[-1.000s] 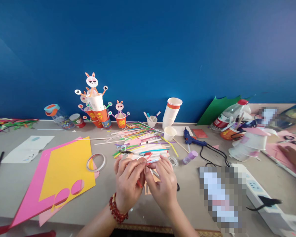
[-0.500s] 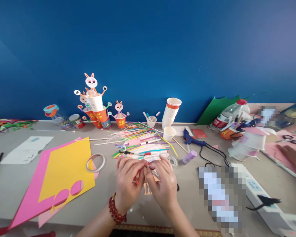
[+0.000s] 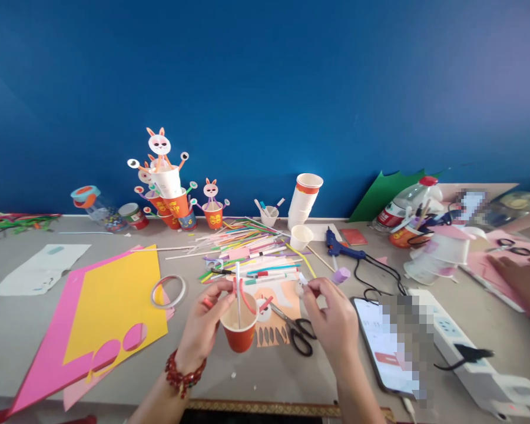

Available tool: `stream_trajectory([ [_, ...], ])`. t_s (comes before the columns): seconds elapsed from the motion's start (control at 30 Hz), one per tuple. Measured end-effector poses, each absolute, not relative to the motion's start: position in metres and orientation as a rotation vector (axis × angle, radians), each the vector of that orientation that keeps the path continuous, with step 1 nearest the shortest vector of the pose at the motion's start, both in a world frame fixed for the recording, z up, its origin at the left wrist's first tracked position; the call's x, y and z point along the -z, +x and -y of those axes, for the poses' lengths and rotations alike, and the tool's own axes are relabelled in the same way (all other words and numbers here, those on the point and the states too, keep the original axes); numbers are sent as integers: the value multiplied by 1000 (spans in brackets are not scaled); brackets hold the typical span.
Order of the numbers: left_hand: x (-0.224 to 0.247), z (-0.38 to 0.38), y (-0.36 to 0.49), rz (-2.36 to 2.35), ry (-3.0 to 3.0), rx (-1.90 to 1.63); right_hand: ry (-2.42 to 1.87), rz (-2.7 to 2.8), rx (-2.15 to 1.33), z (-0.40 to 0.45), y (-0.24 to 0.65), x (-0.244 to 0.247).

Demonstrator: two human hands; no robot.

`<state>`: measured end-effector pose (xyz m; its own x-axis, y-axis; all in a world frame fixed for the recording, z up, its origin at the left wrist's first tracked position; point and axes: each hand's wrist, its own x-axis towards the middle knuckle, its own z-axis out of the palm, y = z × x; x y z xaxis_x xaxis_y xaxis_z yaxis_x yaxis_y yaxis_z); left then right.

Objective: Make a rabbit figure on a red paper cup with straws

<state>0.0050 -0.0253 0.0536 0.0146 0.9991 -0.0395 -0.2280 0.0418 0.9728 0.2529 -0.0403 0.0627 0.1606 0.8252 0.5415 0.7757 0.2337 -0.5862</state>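
My left hand [image 3: 209, 321], with a red bead bracelet at the wrist, is closed at the rim of a red paper cup [image 3: 239, 340]. Red bent straws and a white stick [image 3: 238, 294] rise out of this cup. Off to the right, my right hand [image 3: 331, 312] pinches a small white piece [image 3: 302, 279], too small to name surely. Between the hands lie black-handled scissors [image 3: 301, 337], a rabbit-face cutout [image 3: 264, 311] and an orange paper sheet [image 3: 271, 337] with cut-out shapes.
Straws and markers [image 3: 251, 253] are heaped ahead. A tape roll [image 3: 184, 291] and yellow card [image 3: 115, 306] lie left. Rabbit cups [image 3: 214, 217] stand at the wall. A glue gun [image 3: 342, 247], phone [image 3: 386, 353] and power strip [image 3: 463, 347] are right, near another person's hand [image 3: 519, 277].
My hands, together before, have moved apart. The red cup now shows at my left hand, while my right hand has shifted right with a small white piece. The scissors are now uncovered.
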Motion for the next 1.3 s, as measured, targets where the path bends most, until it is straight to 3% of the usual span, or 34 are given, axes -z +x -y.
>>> stream_trajectory([
  [0.2, -50, 25, -20, -1028, 857, -1275, -1714, 1951, 107, 26, 271, -20],
  [0.43, -43, 34, -15, -1037, 869, -1223, -1571, 2240, -168, 33, 225, -12],
  [0.67, -40, 37, -16, -1017, 850, -1192, -1717, 2271, -423, 32, 215, -12],
  [1.0, -36, 38, -14, -1058, 1010, -1135, -1618, 1759, -1021, 31, 221, -3],
  [1.2, -44, 37, -2, -1164, 1209, -1110, -1205, 1150, -1248, 28, 232, -40],
  [1.3, -48, 36, 10, -1131, 1240, -1099, -1050, 1105, -1361, 30, 222, -60],
])
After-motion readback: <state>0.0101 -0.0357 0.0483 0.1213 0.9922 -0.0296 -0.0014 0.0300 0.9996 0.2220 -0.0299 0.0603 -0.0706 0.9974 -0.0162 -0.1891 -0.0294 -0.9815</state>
